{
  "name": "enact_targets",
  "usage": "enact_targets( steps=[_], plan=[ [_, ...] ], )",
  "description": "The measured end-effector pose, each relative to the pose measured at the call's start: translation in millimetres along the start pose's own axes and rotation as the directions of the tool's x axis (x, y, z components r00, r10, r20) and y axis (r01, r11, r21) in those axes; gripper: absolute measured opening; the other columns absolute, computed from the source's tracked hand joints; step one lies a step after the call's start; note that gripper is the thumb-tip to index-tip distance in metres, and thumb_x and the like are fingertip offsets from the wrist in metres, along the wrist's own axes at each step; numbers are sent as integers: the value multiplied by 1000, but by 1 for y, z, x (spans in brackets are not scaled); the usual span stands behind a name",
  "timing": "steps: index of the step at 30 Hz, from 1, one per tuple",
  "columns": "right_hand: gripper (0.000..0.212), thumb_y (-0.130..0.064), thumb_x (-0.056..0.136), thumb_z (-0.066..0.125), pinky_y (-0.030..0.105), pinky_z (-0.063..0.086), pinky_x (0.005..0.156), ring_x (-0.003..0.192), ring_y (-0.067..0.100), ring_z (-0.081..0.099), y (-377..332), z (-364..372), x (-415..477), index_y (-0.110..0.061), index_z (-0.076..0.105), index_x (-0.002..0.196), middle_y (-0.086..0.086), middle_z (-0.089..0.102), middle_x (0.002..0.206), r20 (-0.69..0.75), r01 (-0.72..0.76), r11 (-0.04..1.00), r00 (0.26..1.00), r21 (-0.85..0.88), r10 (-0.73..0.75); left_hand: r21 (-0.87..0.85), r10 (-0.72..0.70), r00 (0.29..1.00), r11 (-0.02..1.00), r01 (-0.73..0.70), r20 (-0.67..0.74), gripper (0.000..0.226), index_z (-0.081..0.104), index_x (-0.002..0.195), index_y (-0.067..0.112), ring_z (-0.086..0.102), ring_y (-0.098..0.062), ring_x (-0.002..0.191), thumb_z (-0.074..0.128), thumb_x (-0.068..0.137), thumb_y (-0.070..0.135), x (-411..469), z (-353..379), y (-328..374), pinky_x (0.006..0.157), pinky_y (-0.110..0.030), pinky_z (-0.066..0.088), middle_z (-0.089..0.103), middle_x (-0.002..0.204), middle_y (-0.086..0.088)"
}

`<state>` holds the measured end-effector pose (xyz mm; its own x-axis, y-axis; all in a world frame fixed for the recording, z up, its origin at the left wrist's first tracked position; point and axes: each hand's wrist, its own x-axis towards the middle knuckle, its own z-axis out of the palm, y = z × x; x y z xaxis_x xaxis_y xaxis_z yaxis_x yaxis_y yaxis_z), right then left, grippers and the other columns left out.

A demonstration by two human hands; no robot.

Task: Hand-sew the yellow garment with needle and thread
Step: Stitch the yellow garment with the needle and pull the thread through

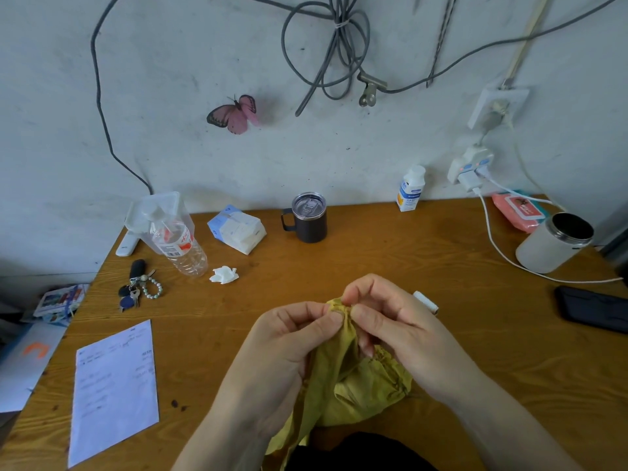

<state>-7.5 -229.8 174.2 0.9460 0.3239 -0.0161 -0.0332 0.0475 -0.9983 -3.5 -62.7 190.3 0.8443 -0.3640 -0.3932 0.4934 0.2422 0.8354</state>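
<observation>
Bare forearms (217,419) — black clothing (360,453) below

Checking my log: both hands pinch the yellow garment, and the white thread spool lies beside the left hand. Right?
Not quite. The head view shows the left hand and right hand both pinching the yellow garment, but the white thread spool lies on the table beside the right hand, not the left.

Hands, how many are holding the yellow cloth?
2. The left hand pinches the yellow garment at its bunched top from the left; the right hand pinches it from the right. None hidden.
</observation>
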Motion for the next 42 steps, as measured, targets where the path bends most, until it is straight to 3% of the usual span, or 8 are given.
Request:
enact_targets(
  steps=[3, 9, 13, 18, 29, 32, 36, 42],
  plan=[
    [11, -20, 88, 48, 19, 46, 60, 64, 7, 54, 2, -2, 0, -19, 55, 97, -6, 57, 65, 14, 3, 1000, 1000, 2, -3, 18, 28, 999, 999, -28, -25, 30, 72, 85, -6, 67, -34, 80, 72, 71, 21, 0, -1, -3, 83, -43, 57, 69, 89, -31],
    [4, -27, 87, 55, 18, 45, 56, 59, 4, 54, 1, 4, 3, -30, 58, 88, -11, 59, 70, -59, 104, 978, 991, -183, -116, 46, 84, 996, 995, -83, -30, 19, 76, 74, 4, 70, -22, 66, 70, 68, 21, -2, 2, -2, 64, -30, 58, 73, 75, -18],
    [14, -33, 85, 56, 12, 40, 57, 61, 5, 51, 0, 5, 3, -23, 64, 91, -13, 58, 87, -168, 262, 830, 907, -493, -386, 146, 111, 988, 985, -94, -111, 22, 77, 69, 12, 69, -16, 63, 72, 59, 31, -3, 1, 1, 60, -28, 57, 73, 70, -10],
    [20, -30, 84, 61, 22, 48, 58, 66, 9, 54, -3, 10, 4, -16, 71, 92, -2, 57, 97, -119, 347, 666, 828, -660, -549, 185, 148, 980, 975, -122, -132, 30, 78, 68, 15, 71, -16, 61, 71, 49, 38, -6, 5, 4, 56, -23, 56, 74, 70, -10],
    [22, -27, 89, 55, 27, 52, 60, 75, 11, 60, -5, 12, 7, -12, 71, 87, 2, 60, 94, -38, 361, 545, 808, -756, -588, 214, 147, 979, 970, -115, -141, 35, 78, 70, 18, 72, -17, 65, 70, 47, 42, -7, 6, 4, 59, -24, 58, 75, 72, -9],
    [28, -22, 93, 48, 21, 51, 64, 78, 8, 57, 0, 20, 8, -5, 68, 81, 5, 63, 88, -61, 361, 479, 745, -800, -664, 235, 137, 979, 967, -99, -150, 23, 78, 70, 18, 71, -15, 64, 68, 58, 35, -5, 9, 3, 58, -21, 56, 75, 71, -8],
    [26, -15, 92, 49, 18, 50, 71, 83, 9, 58, 5, 29, 9, -2, 69, 81, 3, 62, 89, -164, 418, 518, 640, -746, -751, 261, 153, 971, 960, -102, -185, 20, 77, 68, 21, 72, -14, 66, 65, 62, 36, -3, 10, 3, 59, -20, 55, 75, 69, -5],
    [26, -17, 92, 48, 25, 49, 65, 79, 14, 57, 11, 31, 15, -4, 68, 82, 8, 63, 86, -162, 362, 508, 668, -782, -726, 258, 176, 958, 959, -115, -225, 13, 77, 72, 20, 72, -16, 67, 67, 75, 27, -3, 10, 3, 58, -21, 57, 75, 71, -6]
  ],
)
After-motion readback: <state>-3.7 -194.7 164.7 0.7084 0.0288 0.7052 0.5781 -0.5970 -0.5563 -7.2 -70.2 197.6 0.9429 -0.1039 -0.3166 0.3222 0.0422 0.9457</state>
